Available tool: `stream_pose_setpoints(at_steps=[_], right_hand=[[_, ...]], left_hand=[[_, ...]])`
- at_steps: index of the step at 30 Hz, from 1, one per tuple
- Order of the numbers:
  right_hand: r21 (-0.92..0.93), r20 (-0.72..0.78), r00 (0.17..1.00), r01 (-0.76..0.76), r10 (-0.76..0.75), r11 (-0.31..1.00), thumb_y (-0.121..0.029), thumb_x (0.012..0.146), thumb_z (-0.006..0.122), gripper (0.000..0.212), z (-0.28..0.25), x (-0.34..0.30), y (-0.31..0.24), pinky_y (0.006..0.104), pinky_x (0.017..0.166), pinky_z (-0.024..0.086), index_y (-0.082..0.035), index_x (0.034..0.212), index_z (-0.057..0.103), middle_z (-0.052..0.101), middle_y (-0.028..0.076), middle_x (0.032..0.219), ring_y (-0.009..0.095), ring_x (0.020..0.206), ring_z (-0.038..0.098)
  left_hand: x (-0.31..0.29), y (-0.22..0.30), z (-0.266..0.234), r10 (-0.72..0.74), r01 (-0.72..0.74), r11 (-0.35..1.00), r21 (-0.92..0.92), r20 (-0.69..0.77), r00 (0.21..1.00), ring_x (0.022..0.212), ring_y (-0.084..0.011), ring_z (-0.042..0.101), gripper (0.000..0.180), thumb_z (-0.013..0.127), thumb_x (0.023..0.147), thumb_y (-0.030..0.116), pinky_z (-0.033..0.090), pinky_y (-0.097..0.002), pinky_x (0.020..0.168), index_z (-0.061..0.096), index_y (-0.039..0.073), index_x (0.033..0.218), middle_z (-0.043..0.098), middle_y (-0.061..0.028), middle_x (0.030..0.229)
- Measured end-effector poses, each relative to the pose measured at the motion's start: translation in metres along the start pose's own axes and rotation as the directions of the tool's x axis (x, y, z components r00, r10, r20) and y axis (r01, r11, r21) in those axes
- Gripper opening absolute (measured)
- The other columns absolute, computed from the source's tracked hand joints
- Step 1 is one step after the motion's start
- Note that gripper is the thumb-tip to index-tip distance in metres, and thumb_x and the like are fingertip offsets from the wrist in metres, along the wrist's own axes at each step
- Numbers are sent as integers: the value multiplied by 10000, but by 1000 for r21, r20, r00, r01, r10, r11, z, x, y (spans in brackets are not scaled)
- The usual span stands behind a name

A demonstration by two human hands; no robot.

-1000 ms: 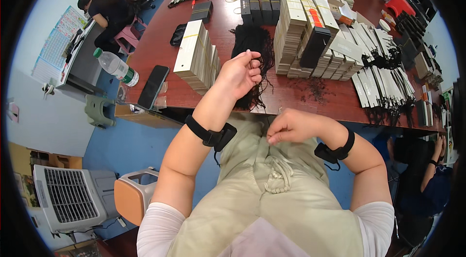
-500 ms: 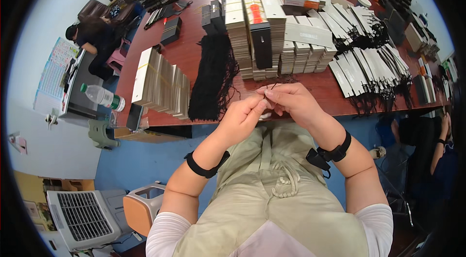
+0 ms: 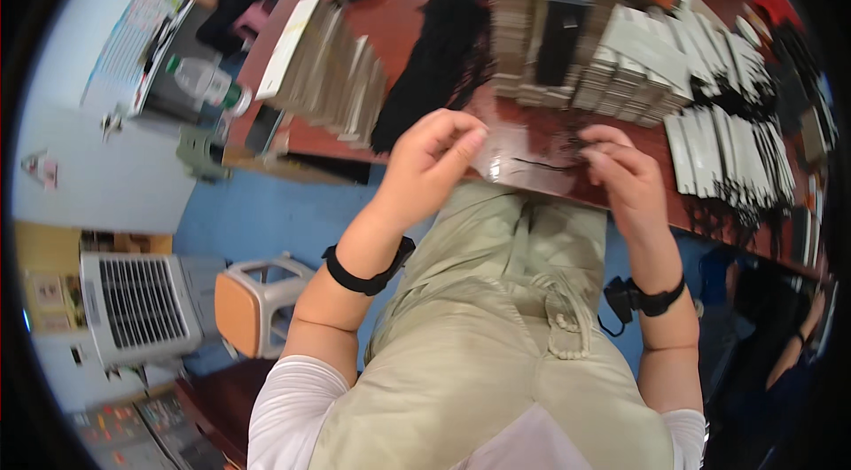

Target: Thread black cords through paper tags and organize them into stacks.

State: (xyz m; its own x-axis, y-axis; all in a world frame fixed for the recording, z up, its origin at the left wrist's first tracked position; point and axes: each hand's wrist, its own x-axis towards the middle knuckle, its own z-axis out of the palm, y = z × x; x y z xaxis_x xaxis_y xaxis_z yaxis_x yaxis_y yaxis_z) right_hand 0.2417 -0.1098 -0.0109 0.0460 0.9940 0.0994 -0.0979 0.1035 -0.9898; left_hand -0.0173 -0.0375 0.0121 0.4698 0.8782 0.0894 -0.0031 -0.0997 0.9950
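My left hand (image 3: 434, 160) is raised over the table's front edge, thumb and bent fingers together; whatever may be between them is too small to make out. To its right, my right hand (image 3: 628, 173) pinches a thin black cord (image 3: 542, 165), whose free end points back toward the left hand. The two hands are apart, and motion blurs them slightly. Behind the left hand lies a heap of black cords (image 3: 434, 71). Tall stacks of pale card tags (image 3: 514, 27) stand beyond the gap between the hands.
More pale tags with black cords (image 3: 727, 155) lie on the right. A leaning row of cards (image 3: 324, 71) stands at the left table edge. A water bottle (image 3: 208, 82), a stool (image 3: 261, 306) and an air cooler (image 3: 137, 301) are at left. Other people sit at both sides.
My hands were together at the fingertips; now they are apart, the right one farther right with the black cord. The view has shifted and turned, so the table sits higher.
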Motion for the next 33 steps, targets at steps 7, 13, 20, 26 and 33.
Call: stream_pose_setpoints(at_steps=[7, 13, 20, 26, 33], right_hand=[[-128, 14, 991, -131, 133, 983, -20, 836, 604, 119, -16, -17, 42, 226, 500, 286, 96, 842, 631, 505, 37, 735, 79, 577, 423], [-109, 92, 996, -9, 19, 994, -7, 851, 581, 114, -40, -10, 71, 220, 498, 304, 92, 895, 618, 514, 57, 739, 82, 552, 418], [-197, 118, 993, 16, 7, 980, -27, 872, 565, 118, -42, -12, 71, 217, 505, 311, 69, 927, 605, 510, 48, 784, 74, 545, 414], [-175, 87, 995, -26, 42, 984, -26, 884, 554, 114, -46, -11, 70, 214, 521, 313, 62, 933, 605, 517, 40, 813, 69, 552, 420], [-80, 113, 992, -48, 57, 996, -35, 904, 542, 122, -54, -11, 74, 211, 521, 288, 50, 959, 610, 524, 20, 840, 63, 564, 393]], left_hand=[[-104, -18, -90, 44, -11, 995, 99, -341, 939, 783, -88, 564, 110, 545, 939, 90, 467, -237, 724, 607, 5, 971, 596, -18, 837], [-164, -34, -139, -107, 117, 993, -18, -561, 821, 739, -76, 559, 136, 575, 929, 140, 463, -222, 681, 618, 13, 949, 599, -2, 790], [-191, -53, -151, -154, 127, 988, -88, -617, 772, 728, -71, 553, 150, 589, 922, 160, 452, -213, 665, 621, 16, 949, 597, 2, 781], [-190, -59, -157, -189, 147, 982, -120, -592, 783, 714, -61, 547, 159, 594, 919, 173, 447, -209, 651, 624, 21, 953, 594, 10, 768], [-193, -61, -152, -219, 212, 975, -74, -519, 826, 745, -71, 545, 152, 577, 930, 153, 464, -220, 683, 617, 9, 956, 592, -3, 819]])
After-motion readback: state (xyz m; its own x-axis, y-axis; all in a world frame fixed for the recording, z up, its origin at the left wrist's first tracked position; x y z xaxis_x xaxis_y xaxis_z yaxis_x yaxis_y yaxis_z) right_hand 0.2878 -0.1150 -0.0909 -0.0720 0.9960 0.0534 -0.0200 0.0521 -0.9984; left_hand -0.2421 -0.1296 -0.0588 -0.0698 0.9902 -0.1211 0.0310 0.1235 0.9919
